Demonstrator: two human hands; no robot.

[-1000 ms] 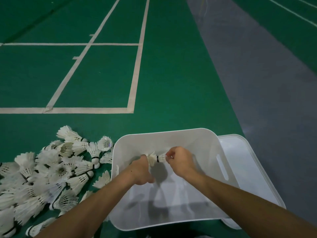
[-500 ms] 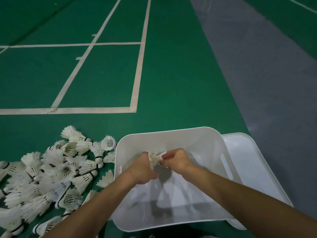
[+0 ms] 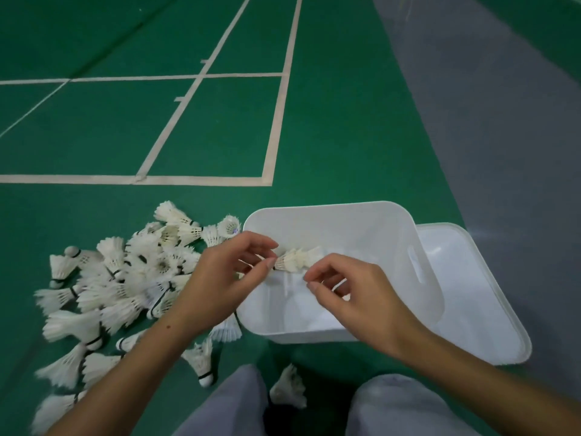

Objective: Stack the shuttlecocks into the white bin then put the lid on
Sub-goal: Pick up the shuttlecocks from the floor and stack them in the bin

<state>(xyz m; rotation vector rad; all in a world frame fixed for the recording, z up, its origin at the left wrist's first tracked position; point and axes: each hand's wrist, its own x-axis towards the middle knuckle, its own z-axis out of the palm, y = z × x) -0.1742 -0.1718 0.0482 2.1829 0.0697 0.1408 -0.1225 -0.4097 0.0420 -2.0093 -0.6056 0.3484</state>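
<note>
The white bin (image 3: 330,207) stands on the green floor in front of me. A short nested stack of shuttlecocks (image 3: 298,259) lies on its side inside the bin, near the far left. My left hand (image 3: 226,278) hovers over the bin's left rim, fingers apart, thumb tip just beside the stack's cork end. Over the bin's middle is my right hand (image 3: 355,297), fingers loosely curled and holding nothing. A pile of loose white shuttlecocks (image 3: 125,278) covers the floor left of the bin. The white lid (image 3: 490,309) lies flat on the floor, partly under the bin's right side.
My knees in grey trousers (image 3: 402,407) fill the bottom edge, with one shuttlecock (image 3: 289,388) on the floor between them. White court lines (image 3: 270,136) run across the green floor beyond. A grey floor strip (image 3: 487,121) lies to the right.
Both hands were deep in the bin gripping the shuttlecock stack. They have let go and risen toward me; the stack now lies in the bin. The view has tilted down, showing my knees.
</note>
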